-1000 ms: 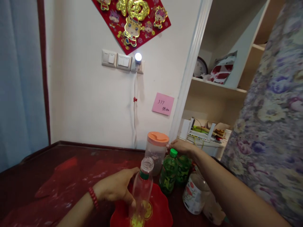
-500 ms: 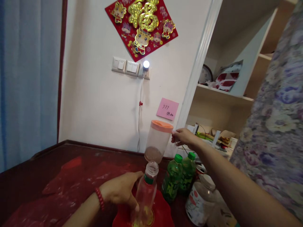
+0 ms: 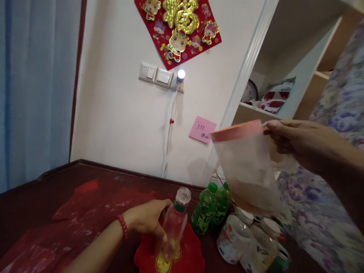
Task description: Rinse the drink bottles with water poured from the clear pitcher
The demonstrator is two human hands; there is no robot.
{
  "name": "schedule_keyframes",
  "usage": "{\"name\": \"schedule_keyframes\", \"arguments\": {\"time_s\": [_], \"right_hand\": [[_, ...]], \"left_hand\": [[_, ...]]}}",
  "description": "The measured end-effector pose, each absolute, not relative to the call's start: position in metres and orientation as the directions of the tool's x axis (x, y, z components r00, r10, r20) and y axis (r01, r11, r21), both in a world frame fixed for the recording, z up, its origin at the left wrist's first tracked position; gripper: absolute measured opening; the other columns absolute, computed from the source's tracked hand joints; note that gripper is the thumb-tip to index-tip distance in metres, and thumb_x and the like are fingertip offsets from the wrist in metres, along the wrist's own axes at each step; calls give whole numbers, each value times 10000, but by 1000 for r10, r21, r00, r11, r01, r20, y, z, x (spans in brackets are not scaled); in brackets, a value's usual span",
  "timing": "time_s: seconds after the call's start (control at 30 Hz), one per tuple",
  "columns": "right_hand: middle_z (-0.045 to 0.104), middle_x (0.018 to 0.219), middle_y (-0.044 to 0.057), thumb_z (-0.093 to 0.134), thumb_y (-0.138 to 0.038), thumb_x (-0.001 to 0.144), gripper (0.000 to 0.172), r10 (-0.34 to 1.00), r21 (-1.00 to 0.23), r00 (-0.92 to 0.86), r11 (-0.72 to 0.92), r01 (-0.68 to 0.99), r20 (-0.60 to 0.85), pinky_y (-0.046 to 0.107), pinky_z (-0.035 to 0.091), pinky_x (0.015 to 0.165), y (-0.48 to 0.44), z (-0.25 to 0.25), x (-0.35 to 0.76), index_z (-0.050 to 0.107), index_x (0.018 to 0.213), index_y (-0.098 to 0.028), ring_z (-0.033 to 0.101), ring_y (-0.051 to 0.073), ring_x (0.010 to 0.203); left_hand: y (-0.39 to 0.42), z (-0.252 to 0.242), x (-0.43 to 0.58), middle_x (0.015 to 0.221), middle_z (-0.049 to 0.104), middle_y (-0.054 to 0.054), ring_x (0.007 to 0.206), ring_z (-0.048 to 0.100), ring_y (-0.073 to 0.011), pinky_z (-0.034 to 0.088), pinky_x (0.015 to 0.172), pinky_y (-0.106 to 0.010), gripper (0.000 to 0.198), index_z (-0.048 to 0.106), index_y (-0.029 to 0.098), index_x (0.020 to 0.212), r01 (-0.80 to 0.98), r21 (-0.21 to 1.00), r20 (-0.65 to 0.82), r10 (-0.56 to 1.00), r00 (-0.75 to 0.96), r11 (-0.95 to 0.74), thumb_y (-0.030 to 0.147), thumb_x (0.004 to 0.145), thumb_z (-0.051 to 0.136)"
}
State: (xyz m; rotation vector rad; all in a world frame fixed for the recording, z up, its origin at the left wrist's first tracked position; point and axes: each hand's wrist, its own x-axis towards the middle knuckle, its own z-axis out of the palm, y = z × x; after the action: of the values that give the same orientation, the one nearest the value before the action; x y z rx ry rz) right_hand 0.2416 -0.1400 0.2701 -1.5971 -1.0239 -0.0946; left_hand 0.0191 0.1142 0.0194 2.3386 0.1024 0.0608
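Observation:
In my right hand (image 3: 287,138) is a clear plastic pitcher (image 3: 246,170) with an orange lid (image 3: 237,131), held by its handle. It hangs in the air at the right, tilted, with a little brownish liquid low inside. My left hand (image 3: 150,222), a red bead bracelet on its wrist, is wrapped round a clear bottle (image 3: 174,227) without a cap. Its thumb shows in front; the other fingers are mostly hidden behind. A green band circles the bottle's neck. The bottle stands on a red scalloped plate (image 3: 192,250) and leans slightly.
Two green bottles (image 3: 203,208) stand right of the plate. Beside them are clear jars with printed labels (image 3: 234,237) and a can (image 3: 281,259). Red plastic film (image 3: 85,212) covers part of the dark table. A white cord (image 3: 167,148) hangs down the wall; shelves stand behind at right.
My right hand has lifted the pitcher off the table and brought it right, nearer and tilted. My left hand stays round the clear bottle. The view has shifted slightly.

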Motion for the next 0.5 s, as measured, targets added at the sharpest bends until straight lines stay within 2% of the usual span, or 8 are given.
{"name": "schedule_keyframes", "arguments": {"time_s": [0.07,0.13,0.23,0.3,0.4,0.5], "right_hand": [[308,606,-30,782,-597,831,440,604,-731,575,20,682,552,226,166,382,-160,262,238,608,692,-219,215,116,492],[326,617,-9,765,-754,737,531,629,-669,560,-84,738,539,233,194,370,-177,253,234,625,695,-243,249,138,504],[461,655,42,740,-797,695,549,604,-636,612,-214,742,511,247,306,375,-192,239,226,684,820,-266,373,177,527],[526,695,63,699,-806,708,546,624,-602,603,-253,758,498,261,337,382,-197,232,219,685,877,-287,409,197,535],[534,666,64,651,-837,713,568,657,-540,579,-298,787,482,270,326,373,-196,227,209,679,887,-297,404,207,516],[558,664,82,633,-874,679,606,654,-492,572,-332,805,495,299,366,368,-189,227,198,673,818,-285,453,228,514]], "left_hand": [[112,21,19,1196,699,-68,1081,643,-336,486,941,-419,747,598,213,1215,94,729,4,142,990,-678,311,522,861],[110,23,19,1185,707,-74,1070,648,-336,485,932,-415,745,618,205,1200,109,726,7,166,986,-679,290,503,866],[108,23,19,1191,709,-82,1053,655,-330,490,913,-409,749,622,201,1208,105,708,19,167,986,-698,290,505,868],[108,22,19,1181,713,-73,1034,662,-319,501,889,-397,742,623,208,1206,102,708,16,160,987,-699,298,512,869],[108,22,18,1153,721,-58,1019,664,-311,509,865,-384,711,634,215,1178,105,705,7,155,988,-701,307,515,874],[108,22,17,1157,722,-69,1015,666,-314,511,861,-389,701,643,207,1171,99,688,17,152,988,-719,311,518,878]]}}
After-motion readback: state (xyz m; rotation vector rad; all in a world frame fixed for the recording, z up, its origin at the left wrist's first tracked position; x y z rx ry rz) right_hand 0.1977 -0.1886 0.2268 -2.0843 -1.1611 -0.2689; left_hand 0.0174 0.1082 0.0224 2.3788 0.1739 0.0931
